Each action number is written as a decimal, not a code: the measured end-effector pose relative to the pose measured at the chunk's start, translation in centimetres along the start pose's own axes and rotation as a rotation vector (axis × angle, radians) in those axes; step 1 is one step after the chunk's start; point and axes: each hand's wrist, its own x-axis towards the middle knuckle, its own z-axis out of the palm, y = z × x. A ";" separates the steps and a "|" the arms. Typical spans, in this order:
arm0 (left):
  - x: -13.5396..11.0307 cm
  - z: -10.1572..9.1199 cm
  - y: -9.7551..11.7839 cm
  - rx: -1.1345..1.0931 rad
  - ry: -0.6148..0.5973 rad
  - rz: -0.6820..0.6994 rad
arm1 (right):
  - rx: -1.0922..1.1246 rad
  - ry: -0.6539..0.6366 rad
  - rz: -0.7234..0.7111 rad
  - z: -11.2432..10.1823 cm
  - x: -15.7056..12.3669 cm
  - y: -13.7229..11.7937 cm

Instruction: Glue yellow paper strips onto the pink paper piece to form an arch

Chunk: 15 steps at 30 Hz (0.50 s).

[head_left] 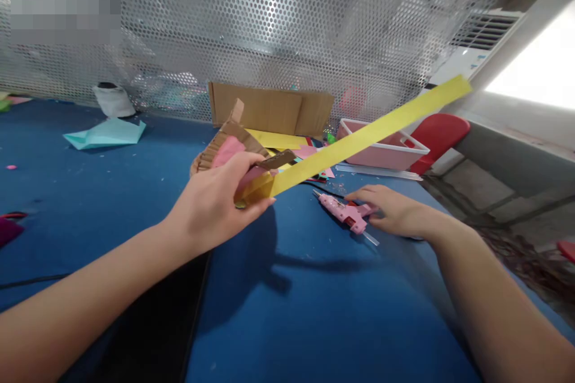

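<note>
- Cardboard piece (pixel 231 130) with a pink patch (pixel 228 151) is held above the blue table (pixel 314 323), pinched with a yellow strip (pixel 359 142) between thumb and fingers of the left hand (pixel 211 197).
- Pink glue gun (pixel 341 211) is laid on the table, its handle met by the right hand's (pixel 395 209) curved fingers; whether it is gripped cannot be told.
- Clear sticks (pixel 380 172) are laid before a pink basket (pixel 377 157).
</note>
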 end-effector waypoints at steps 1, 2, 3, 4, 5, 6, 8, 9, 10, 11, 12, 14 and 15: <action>-0.3 0.0 -0.2 0.009 -0.001 -0.021 | 0.010 -0.023 -0.010 0.4 0.1 0.2; -0.5 0.1 -0.2 0.017 -0.006 -0.042 | 0.015 -0.030 -0.018 0.7 0.2 0.3; -0.7 0.2 -0.3 0.022 -0.013 -0.054 | 0.018 -0.032 -0.022 0.9 0.3 0.2; -0.8 0.3 -0.3 0.027 -0.021 -0.059 | 0.015 -0.026 -0.022 1.0 0.4 0.1; -0.9 0.5 -0.3 0.032 -0.028 -0.056 | 0.006 -0.011 -0.017 0.9 0.5 -0.1; -1.0 0.6 -0.2 0.038 -0.029 -0.043 | -0.003 0.011 -0.012 0.7 0.4 -0.3; -1.1 1.0 -0.3 0.046 -0.030 -0.006 | 0.014 0.064 -0.023 -0.1 0.2 -0.6; -1.2 1.1 -0.3 0.049 -0.036 0.004 | 0.056 0.079 -0.041 -0.6 0.0 -0.8; -1.2 1.1 -0.4 0.047 -0.044 0.004 | 0.122 0.073 -0.064 -1.1 -0.2 -1.0; -1.2 1.1 -0.5 0.040 -0.052 -0.005 | 0.205 0.045 -0.095 -1.6 -0.4 -1.2; -1.2 1.1 -0.6 0.031 -0.059 -0.020 | 0.292 0.000 -0.130 -2.1 -0.5 -1.5; -1.2 1.0 -0.9 0.010 -0.066 -0.052 | 0.417 -0.069 -0.210 -2.6 -0.7 -2.2; -1.1 0.9 -1.0 0.001 -0.068 -0.063 | 0.433 -0.054 -0.257 -2.7 -0.6 -2.7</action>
